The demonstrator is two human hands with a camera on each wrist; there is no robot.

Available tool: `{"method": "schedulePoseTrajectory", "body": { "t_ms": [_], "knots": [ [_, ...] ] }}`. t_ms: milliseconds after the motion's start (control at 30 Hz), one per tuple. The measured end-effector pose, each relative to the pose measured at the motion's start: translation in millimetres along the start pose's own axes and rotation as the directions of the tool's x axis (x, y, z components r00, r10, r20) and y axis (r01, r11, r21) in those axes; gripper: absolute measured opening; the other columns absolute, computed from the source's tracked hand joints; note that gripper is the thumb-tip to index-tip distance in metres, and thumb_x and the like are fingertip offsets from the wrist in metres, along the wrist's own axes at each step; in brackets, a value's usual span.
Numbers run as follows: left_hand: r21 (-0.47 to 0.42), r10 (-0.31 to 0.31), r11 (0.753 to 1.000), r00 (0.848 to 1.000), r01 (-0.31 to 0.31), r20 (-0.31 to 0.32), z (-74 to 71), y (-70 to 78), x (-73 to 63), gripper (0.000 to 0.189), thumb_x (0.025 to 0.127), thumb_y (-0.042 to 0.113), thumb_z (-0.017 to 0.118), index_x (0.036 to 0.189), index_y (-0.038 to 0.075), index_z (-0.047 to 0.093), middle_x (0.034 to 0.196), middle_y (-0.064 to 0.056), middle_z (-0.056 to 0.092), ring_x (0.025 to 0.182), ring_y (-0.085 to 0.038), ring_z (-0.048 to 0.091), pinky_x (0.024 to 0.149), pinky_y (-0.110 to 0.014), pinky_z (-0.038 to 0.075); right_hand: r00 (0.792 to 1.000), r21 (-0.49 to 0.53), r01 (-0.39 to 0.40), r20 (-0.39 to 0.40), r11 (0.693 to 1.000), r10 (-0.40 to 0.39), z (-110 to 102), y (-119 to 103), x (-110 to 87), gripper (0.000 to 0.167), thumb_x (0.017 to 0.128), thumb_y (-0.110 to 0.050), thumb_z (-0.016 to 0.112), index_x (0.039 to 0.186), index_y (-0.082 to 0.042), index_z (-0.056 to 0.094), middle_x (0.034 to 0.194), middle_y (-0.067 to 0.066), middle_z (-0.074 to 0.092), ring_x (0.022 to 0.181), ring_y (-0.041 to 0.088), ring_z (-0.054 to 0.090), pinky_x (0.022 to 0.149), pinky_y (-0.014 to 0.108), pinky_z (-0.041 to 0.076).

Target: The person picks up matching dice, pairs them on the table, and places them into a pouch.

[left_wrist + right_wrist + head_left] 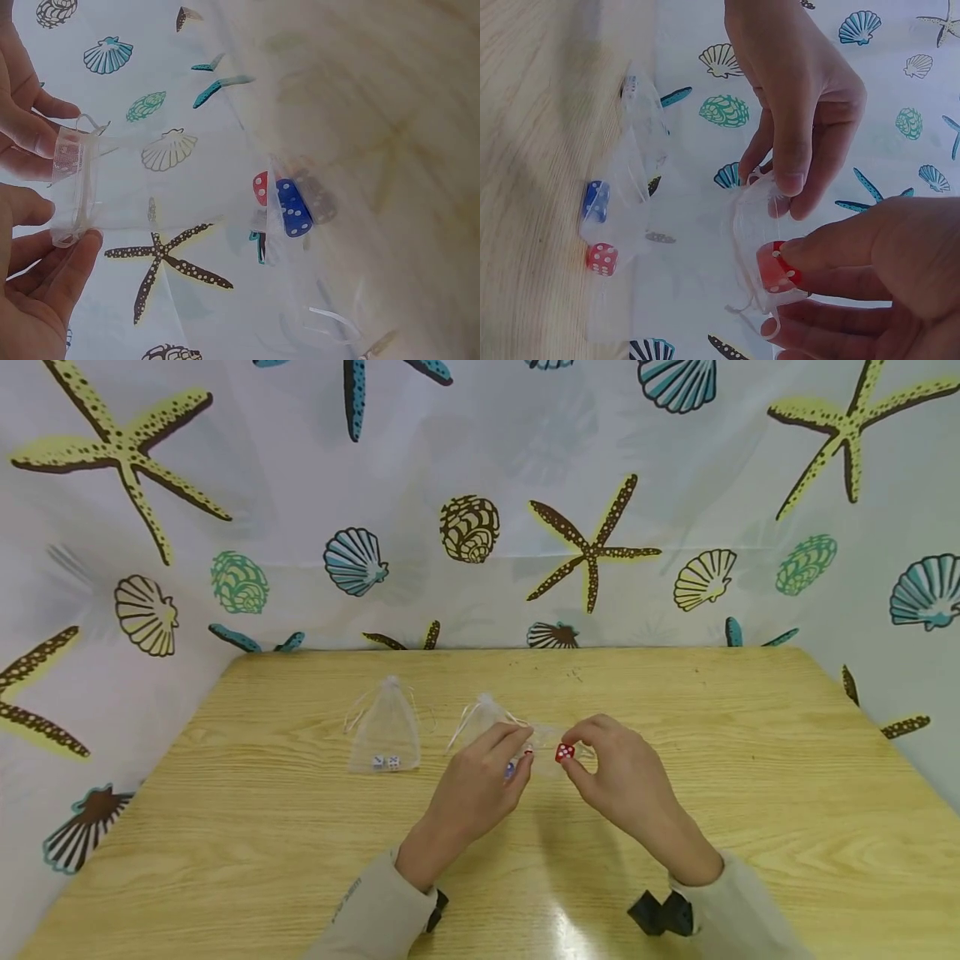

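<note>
My left hand (476, 781) pinches the mouth of a sheer drawstring bag (180, 184). At the same mouth, my right hand (626, 772) holds a red die (565, 752) with white dots between thumb and finger; in the right wrist view the mesh partly covers this red die (776, 266). Low in the bag lie a blue die (595, 201) and another red die (601, 259), also visible in the left wrist view. From the head, my left fingers hide part of the bag.
A second sheer bag (386, 727) with white dice (386, 762) lies on the wooden table (225, 843) to the left. Another sheer bag (483, 714) lies just behind my left hand. A shell-and-starfish cloth (420, 468) hangs behind and at both sides.
</note>
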State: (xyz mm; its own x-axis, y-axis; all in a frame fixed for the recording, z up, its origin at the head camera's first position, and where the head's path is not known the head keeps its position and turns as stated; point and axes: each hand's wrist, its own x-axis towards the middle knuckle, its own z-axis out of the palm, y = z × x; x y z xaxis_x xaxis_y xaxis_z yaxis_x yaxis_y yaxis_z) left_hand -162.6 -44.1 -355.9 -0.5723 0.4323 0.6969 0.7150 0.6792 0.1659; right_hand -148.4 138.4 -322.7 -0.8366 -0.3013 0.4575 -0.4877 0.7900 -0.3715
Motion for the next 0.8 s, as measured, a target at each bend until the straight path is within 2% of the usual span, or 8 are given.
{"method": "schedulePoseTrajectory", "body": {
  "t_ms": [233,467,633,800],
  "knots": [
    [-0.008,-0.004,1.0,1.0,0.004,0.002,-0.2,0.6,0.3,0.027,0.084,0.004,0.069,0.11,-0.002,0.067,0.103,-0.011,0.067,0.082,-0.017,0.067,0.066,-0.024,0.055,1.0,-0.077,-0.01,-0.01,0.997,0.01,0.0,-1.8,0.5,0.009,0.08,-0.008,0.074,0.089,-0.006,0.071,0.088,0.009,0.07,0.074,0.022,0.067,0.059,0.034,0.053],
    [-0.027,-0.007,1.0,1.0,0.007,0.004,0.4,1.1,0.3,0.027,0.084,0.003,0.07,0.11,-0.003,0.067,0.103,-0.011,0.067,0.08,-0.016,0.066,0.066,-0.023,0.055,0.999,-0.058,-0.036,0.02,0.998,0.037,-1.4,-1.7,-0.8,0.02,0.078,-0.002,0.074,0.099,-0.002,0.071,0.095,0.012,0.07,0.077,0.024,0.068,0.059,0.034,0.054],
    [-0.035,-0.015,0.999,1.0,0.015,0.013,0.8,0.9,0.1,0.028,0.083,0.002,0.07,0.111,-0.002,0.067,0.103,-0.01,0.067,0.08,-0.016,0.066,0.065,-0.023,0.054,0.999,-0.043,-0.03,0.018,0.999,0.031,-1.0,-0.8,-0.3,0.02,0.078,0.002,0.072,0.098,-0.001,0.07,0.094,0.012,0.07,0.073,0.021,0.066,0.058,0.032,0.053],
    [-0.022,-0.017,1.0,1.0,0.017,0.016,1.0,0.2,-0.3,0.029,0.082,0.001,0.069,0.11,-0.003,0.067,0.103,-0.011,0.066,0.08,-0.017,0.066,0.064,-0.023,0.054,0.999,-0.034,-0.016,0.029,0.999,0.017,-1.5,0.2,0.4,0.022,0.078,0.001,0.072,0.1,-0.001,0.069,0.097,0.013,0.07,0.077,0.023,0.067,0.06,0.034,0.054]
  ]
}}
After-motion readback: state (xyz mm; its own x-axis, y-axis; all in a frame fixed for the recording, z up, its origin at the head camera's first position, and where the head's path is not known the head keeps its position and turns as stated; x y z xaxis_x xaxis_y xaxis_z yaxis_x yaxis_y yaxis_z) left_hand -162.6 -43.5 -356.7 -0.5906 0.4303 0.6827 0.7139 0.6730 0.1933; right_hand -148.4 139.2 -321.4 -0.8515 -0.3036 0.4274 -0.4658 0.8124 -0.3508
